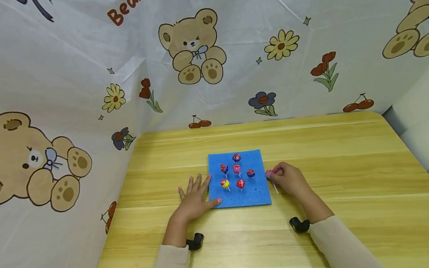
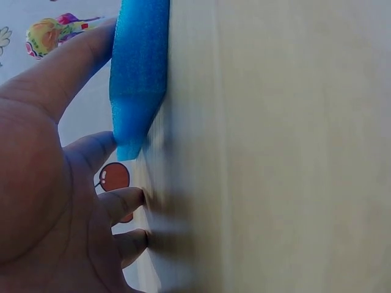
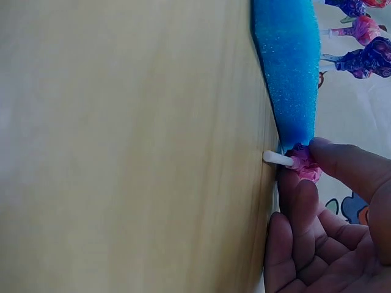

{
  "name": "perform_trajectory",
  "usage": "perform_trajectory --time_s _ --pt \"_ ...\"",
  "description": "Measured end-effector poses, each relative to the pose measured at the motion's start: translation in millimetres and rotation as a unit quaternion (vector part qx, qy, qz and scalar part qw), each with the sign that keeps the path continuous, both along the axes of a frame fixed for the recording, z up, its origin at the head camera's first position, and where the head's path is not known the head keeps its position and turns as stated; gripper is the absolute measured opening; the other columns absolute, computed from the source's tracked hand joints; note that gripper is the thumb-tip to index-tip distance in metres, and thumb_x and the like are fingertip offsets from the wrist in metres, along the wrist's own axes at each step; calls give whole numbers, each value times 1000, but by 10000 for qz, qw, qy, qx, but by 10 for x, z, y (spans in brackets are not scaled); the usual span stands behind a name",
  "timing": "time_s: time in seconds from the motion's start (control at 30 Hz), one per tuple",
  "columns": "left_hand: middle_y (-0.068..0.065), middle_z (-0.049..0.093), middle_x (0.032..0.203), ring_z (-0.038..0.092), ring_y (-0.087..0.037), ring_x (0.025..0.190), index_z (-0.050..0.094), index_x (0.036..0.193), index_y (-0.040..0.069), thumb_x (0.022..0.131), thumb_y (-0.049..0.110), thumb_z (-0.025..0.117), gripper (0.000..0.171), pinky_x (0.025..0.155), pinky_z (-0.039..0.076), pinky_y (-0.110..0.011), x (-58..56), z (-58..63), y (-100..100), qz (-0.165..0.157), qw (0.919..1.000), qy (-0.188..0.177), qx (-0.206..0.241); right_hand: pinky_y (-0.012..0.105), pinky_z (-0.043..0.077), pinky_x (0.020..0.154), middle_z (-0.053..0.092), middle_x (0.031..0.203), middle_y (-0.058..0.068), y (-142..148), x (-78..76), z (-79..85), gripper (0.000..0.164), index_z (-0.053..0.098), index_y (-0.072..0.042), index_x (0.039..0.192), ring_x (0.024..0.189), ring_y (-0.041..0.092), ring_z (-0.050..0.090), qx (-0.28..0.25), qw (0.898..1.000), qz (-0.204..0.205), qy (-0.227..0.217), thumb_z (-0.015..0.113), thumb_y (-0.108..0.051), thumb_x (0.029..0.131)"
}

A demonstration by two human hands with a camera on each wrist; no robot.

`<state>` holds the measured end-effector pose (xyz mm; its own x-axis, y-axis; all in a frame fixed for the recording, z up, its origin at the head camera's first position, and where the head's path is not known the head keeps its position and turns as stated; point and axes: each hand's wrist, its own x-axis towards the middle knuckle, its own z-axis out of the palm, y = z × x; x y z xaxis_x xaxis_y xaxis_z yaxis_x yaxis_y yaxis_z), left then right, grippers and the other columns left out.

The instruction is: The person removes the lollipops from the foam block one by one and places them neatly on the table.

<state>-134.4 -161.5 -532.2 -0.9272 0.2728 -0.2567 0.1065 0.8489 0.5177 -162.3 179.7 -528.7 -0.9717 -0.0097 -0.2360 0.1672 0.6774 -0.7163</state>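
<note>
A blue foam board lies flat on the wooden table. Several wrapped lollipops stand in it on their sticks, among them a yellow-and-red lollipop, a red lollipop and a pink lollipop. With fingers spread, my left hand rests at the board's left side, its thumb on the near left part and its index finger touching the edge. Just off the right edge, my right hand pinches another pink lollipop by its wrapped head between thumb and fingers. Its white stick points down toward the table.
The wooden table extends around the board on all sides. Behind it and to the left hangs a white cloth printed with bears and flowers. A black wrist camera mount sits at each wrist.
</note>
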Motion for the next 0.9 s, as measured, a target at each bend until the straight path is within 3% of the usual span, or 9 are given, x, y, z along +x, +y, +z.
perform_trajectory --time_s 0.33,0.9 --pt "-8 4 172 -10 -38 158 16 163 35 89 67 64 94 115 -15 -75 3 12 -23 8 10000 -20 -5 26 48 67 74 98 13 -8 1 14 33 62 1 117 82 19 63 -67 9999 112 -25 68 -22 95" --pt "-10 5 172 -9 -39 158 18 163 33 89 66 64 93 114 -14 -76 3 7 0 -4 10000 -26 52 29 51 74 69 104 15 21 40 27 35 60 0 118 91 24 62 -63 9999 96 -98 70 -24 96"
